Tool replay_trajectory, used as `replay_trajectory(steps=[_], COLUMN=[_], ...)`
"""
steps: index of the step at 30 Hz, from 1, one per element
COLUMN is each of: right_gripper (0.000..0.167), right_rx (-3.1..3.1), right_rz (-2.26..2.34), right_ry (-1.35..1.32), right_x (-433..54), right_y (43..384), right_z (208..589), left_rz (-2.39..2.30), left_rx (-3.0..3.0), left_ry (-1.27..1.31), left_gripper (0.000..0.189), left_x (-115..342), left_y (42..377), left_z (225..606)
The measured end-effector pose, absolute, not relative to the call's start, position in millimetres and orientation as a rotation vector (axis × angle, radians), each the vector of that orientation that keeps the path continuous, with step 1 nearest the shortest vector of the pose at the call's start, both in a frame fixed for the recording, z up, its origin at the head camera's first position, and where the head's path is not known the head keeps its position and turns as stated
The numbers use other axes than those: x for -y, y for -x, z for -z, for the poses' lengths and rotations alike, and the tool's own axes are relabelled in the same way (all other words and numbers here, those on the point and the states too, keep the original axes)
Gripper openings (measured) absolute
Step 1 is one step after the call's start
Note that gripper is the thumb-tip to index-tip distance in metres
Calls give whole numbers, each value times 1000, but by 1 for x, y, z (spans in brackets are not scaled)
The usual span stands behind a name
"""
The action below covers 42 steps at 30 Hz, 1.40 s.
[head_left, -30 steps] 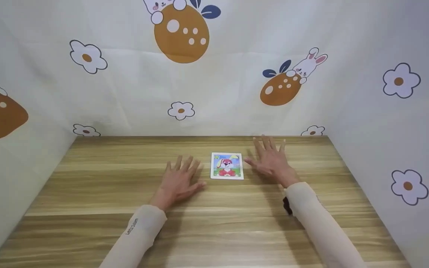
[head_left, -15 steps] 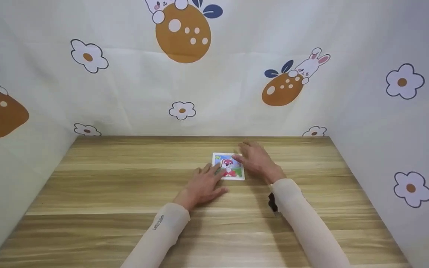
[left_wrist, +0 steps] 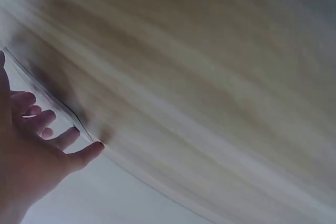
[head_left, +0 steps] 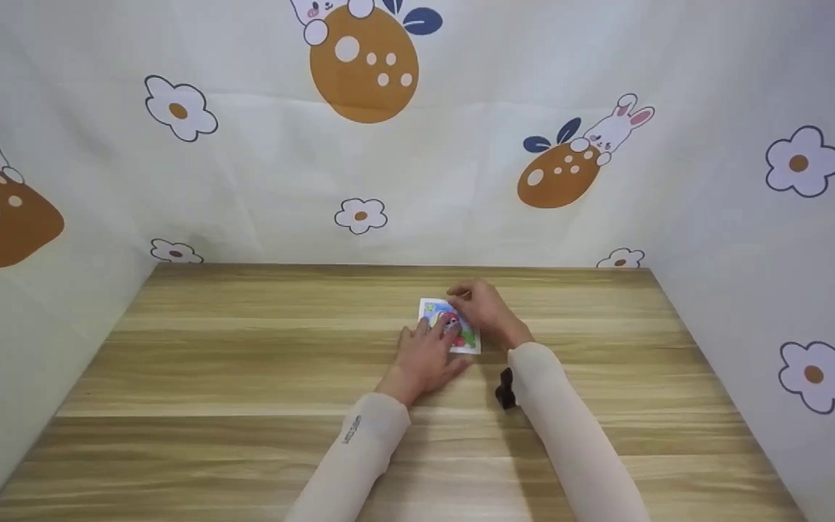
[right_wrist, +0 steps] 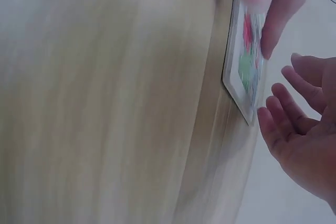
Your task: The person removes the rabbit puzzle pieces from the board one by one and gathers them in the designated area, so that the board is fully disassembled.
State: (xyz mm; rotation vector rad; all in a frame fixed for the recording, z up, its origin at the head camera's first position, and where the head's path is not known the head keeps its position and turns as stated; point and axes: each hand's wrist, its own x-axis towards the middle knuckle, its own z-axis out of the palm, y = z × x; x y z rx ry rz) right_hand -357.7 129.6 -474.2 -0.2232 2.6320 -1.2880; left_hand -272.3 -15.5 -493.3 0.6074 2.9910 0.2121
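A small square picture board (head_left: 430, 309) with a white border lies flat on the wooden table, showing a red and white cartoon animal on blue and green. Over its lower left part rests my left hand (head_left: 423, 357), fingers spread and straight, partly hiding the picture. My right hand (head_left: 488, 310) is at the upper right corner, thumb and fingers loosely bent. In the right wrist view, the right hand (right_wrist: 310, 129) has its fingertips beside the board's edge (right_wrist: 239, 85), with a gap between thumb and fingers. The left wrist view shows the left fingers along the board (left_wrist: 65, 111).
The wood-grain table (head_left: 243, 377) stretches out on both sides of the board. Behind it and at the sides hangs a pale curtain (head_left: 265, 167) printed with flowers, rabbits and orange fruit. A black device (head_left: 507, 389) sits at the right wrist.
Both hands have moved inward to the board. The left hand came right and onto the picture; the right hand moved left to the upper right corner, its spread fingers now bent.
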Motion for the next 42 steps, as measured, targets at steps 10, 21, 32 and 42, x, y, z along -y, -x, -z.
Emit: replay_trajectory(steps=[10, 21, 32, 42], right_gripper=[24, 25, 27, 26], right_rx=[-2529, -2595, -2556, -2561], right_rz=[1312, 1167, 1169, 1109], right_ry=[167, 346, 303, 335], right_x=[-122, -120, -119, -118], right_y=[360, 364, 364, 367], right_z=[474, 474, 473, 472], left_rz=[-310, -499, -558, -673], left_rx=[-2965, -2773, -2737, -2743], left_ry=[-466, -385, -318, -314], left_gripper=[69, 68, 64, 60], left_x=[7, 10, 9, 12], left_y=[266, 267, 268, 267], left_z=[489, 482, 476, 475])
